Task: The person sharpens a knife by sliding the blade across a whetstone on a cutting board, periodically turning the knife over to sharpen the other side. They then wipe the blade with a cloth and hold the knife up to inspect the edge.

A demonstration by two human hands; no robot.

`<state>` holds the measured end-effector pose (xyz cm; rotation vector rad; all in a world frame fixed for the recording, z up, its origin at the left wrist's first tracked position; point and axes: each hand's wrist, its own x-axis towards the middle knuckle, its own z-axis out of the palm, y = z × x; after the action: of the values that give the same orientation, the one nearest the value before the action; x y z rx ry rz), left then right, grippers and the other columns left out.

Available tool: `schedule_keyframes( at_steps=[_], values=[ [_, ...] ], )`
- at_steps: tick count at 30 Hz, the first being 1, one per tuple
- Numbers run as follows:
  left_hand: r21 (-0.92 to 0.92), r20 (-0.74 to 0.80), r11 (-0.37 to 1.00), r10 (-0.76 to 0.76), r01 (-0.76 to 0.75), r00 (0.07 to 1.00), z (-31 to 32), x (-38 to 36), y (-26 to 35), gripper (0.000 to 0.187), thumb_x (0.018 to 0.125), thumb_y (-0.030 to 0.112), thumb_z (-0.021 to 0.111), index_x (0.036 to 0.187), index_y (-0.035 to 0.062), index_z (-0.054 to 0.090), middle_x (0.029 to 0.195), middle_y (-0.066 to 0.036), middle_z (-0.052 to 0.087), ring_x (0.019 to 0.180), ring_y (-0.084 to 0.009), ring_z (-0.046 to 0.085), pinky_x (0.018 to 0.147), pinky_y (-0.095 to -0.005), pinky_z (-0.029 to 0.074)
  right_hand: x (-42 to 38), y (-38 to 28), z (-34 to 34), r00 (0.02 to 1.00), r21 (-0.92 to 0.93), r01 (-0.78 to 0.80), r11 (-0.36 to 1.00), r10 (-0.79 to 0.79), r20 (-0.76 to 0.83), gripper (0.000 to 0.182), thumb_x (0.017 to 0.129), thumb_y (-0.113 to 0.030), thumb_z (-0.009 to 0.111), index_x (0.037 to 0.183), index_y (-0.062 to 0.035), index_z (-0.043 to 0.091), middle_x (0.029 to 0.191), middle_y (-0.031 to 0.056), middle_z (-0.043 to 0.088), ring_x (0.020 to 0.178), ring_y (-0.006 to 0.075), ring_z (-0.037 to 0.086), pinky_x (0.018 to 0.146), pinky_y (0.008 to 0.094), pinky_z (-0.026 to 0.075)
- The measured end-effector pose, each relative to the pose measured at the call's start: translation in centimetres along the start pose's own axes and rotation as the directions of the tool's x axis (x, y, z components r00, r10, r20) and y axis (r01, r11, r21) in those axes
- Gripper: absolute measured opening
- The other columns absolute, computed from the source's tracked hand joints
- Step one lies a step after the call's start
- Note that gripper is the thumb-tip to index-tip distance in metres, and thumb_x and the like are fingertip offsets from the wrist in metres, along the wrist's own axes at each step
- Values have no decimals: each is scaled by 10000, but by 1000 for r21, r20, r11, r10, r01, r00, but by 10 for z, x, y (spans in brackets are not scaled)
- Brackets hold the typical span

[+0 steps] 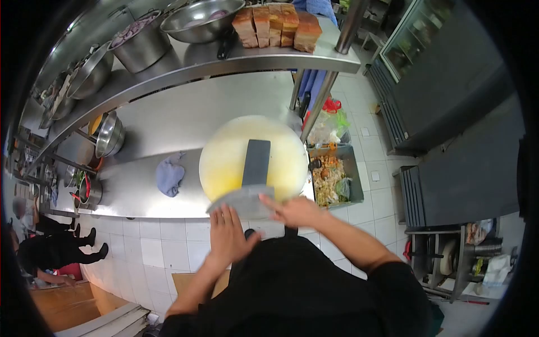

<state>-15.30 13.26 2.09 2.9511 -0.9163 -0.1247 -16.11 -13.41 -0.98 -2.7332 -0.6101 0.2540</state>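
My right hand [296,212] is closed on a cleaver, its index finger stretched onto the blade; the handle is hidden in the grip. The broad grey cleaver blade [244,203] lies across the near end of a dark rectangular sharpening stone [257,163]. My left hand [229,238] is open, with its fingertips against the blade's near edge and its thumb spread to the side. Under the stone is a round, pale yellow cutting board [219,149] on the steel table. A crumpled blue-grey cloth [170,175] lies left of the board.
Blocks of layered meat [277,27], a steel bowl [202,21] and a pot [140,45] stand on the raised steel shelf [224,66]. A bin of food scraps [337,180] stands right of the board. Another person [56,250] is at far left.
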Motion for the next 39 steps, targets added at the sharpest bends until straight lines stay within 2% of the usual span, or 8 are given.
schedule_keyframes(
  at_steps=[4, 10, 13, 15, 20, 28, 31, 39],
  values=[
    [-8, -187, 1000, -20, 19, 982, 17, 111, -43, 1058, 918, 730, 547, 1452, -178, 440, 1468, -370, 503, 1366, -493, 491, 1198, -591, 272, 76, 41, -46, 996, -62, -90, 994, 89, -24, 661, 1059, -560, 462, 1625, -254, 311, 775, 213, 704, 738, 438, 705, 702, 549, 569],
    [121, -14, 992, 49, -47, 999, 2, 14, 1, 1173, 829, 809, 609, 1333, -243, 490, 1341, -460, 530, 1242, -560, 547, 1168, -583, 313, 9, 3, -15, 993, -3, -17, 1000, 18, 119, 703, 1027, -538, 556, 1630, -264, 319, 778, 240, 699, 734, 429, 719, 709, 552, 585],
    [3, 124, 1000, -14, 13, 992, -13, -2, 12, 1190, 830, 787, 620, 1387, -252, 455, 1381, -473, 504, 1348, -565, 485, 1216, -593, 243, -1, 11, 15, 960, -43, 169, 985, -174, -221, 716, 1024, -538, 558, 1637, -265, 307, 824, 255, 714, 732, 426, 720, 719, 554, 588],
    [45, -63, 999, 4, -1, 998, 10, 42, -14, 1165, 853, 786, 588, 1413, -226, 453, 1428, -451, 482, 1376, -556, 460, 1213, -591, 250, 37, 15, -37, 981, 9, -70, 998, 67, 183, 683, 1044, -547, 509, 1625, -237, 328, 841, 259, 715, 792, 448, 716, 704, 551, 579],
    [1, 21, 996, -92, 92, 996, -13, 135, -35, 1102, 905, 772, 537, 1437, -190, 454, 1501, -378, 469, 1424, -495, 440, 1210, -594, 272, 82, 47, -53, 994, 34, -110, 993, 111, -22, 645, 1065, -529, 472, 1609, -206, 343, 811, 237, 709, 768, 459, 702, 704, 541, 567],
    [-29, 30, 991, 133, -132, 991, 3, 24, 32, 1219, 820, 825, 599, 1437, -213, 435, 1473, -453, 436, 1372, -594, 438, 1229, -606, 231, -46, 10, -12, 991, -44, -135, 990, 136, 19, 774, 1020, -521, 576, 1653, -212, 256, 632, 182, 667, 594, 396, 705, 583, 527, 583],
    [-13, -225, 985, 162, -169, 961, 24, 118, 13, 1126, 881, 778, 557, 1457, -182, 438, 1515, -377, 454, 1406, -515, 446, 1230, -605, 227, -4, 43, -27, 956, -146, -281, 948, 263, -132, 730, 1038, -468, 550, 1636, -158, 270, 631, 183, 671, 593, 414, 698, 570, 543, 575],
    [-65, 128, 957, 290, -284, 948, -9, 80, 59, 1180, 877, 823, 496, 1530, -150, 363, 1616, -318, 362, 1541, -456, 293, 1268, -614, 90, -83, 17, -10, 918, -136, -371, 918, 342, -200, 788, 1015, -475, 594, 1642, -120, 275, 611, 165, 652, 524, 376, 667, 502, 517, 550]
  ],
)
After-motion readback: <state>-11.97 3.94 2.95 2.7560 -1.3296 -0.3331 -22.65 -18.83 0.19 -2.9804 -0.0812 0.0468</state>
